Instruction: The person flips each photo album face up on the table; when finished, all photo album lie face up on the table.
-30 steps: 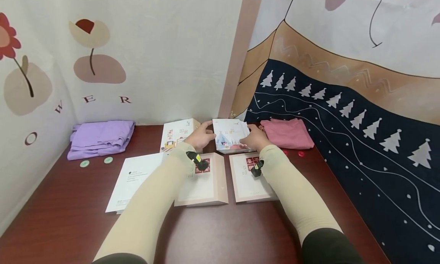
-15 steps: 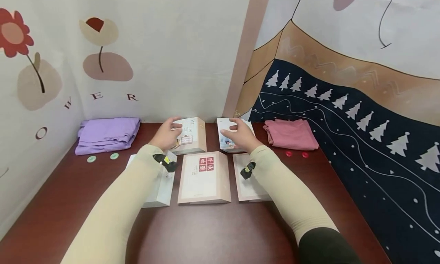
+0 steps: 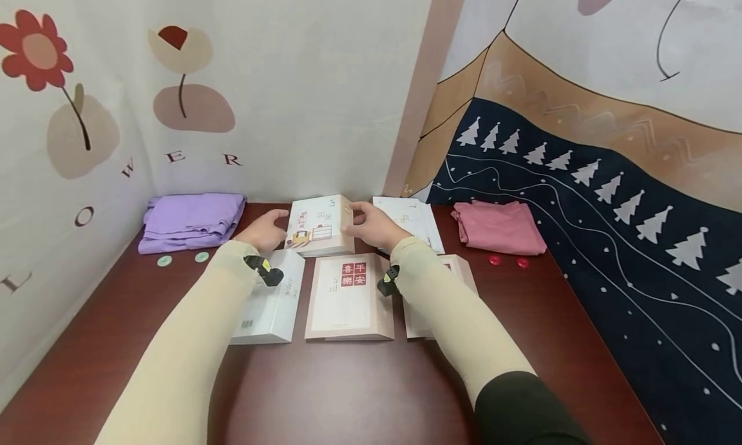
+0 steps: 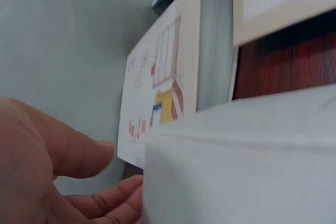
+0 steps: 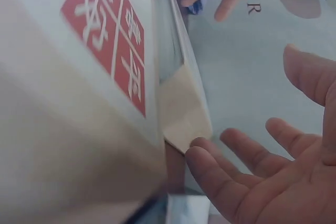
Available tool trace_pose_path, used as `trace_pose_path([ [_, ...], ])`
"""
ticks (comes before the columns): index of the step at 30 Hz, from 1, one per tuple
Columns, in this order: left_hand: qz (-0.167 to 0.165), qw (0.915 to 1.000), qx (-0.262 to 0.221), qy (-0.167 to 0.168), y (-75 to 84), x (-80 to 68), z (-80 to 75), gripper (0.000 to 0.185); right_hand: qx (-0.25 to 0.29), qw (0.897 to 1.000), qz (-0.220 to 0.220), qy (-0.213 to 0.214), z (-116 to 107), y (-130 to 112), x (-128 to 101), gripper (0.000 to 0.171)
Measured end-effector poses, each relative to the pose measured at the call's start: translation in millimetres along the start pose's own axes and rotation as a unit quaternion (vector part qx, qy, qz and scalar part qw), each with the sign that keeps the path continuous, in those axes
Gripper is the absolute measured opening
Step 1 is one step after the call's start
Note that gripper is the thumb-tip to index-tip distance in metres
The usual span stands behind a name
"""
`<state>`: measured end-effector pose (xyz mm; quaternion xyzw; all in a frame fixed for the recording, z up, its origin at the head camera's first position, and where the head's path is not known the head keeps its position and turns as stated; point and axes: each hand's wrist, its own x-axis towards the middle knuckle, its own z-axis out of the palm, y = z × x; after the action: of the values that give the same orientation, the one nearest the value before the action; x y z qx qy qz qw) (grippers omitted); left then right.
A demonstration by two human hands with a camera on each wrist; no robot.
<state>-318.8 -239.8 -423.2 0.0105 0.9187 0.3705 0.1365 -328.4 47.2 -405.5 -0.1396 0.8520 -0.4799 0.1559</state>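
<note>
Dark wooden table [image 3: 359,393], hemmed by printed cloths. Purple cloth [image 3: 194,221] folded at back left, pink cloth [image 3: 498,226] at back right, out of the way. Three flat books near the front: white book [image 3: 272,303], red-label book [image 3: 350,297], another half under the right sleeve. Behind them, illustrated book [image 3: 319,232], flanked by both hands as if to square it. Left hand [image 3: 263,229] at its left edge, fingers relaxed, open. Right hand [image 3: 373,225] open too, fingertips at the right edge. No grip.

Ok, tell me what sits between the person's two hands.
In the head view, the illustrated book sits between the left hand and the right hand, one hand at each side edge.
</note>
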Motion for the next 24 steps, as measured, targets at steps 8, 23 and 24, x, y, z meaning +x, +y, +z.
trace_pose_path([
  [8,0.004,0.9992,0.033,-0.024,-5.2,6.5,-1.9,0.078,0.001,0.999,0.041,-0.031,9.4,-0.8,11.9,0.081],
  [23,-0.017,0.9986,-0.008,-0.049,3.3,13.7,-1.6,0.077,0.026,0.994,0.072,-0.071,14.3,-3.5,20.3,0.079],
  [24,-0.017,0.9987,-0.001,-0.048,4.0,13.7,-1.7,0.077,0.028,0.994,0.073,-0.072,14.5,-3.4,20.5,0.078],
])
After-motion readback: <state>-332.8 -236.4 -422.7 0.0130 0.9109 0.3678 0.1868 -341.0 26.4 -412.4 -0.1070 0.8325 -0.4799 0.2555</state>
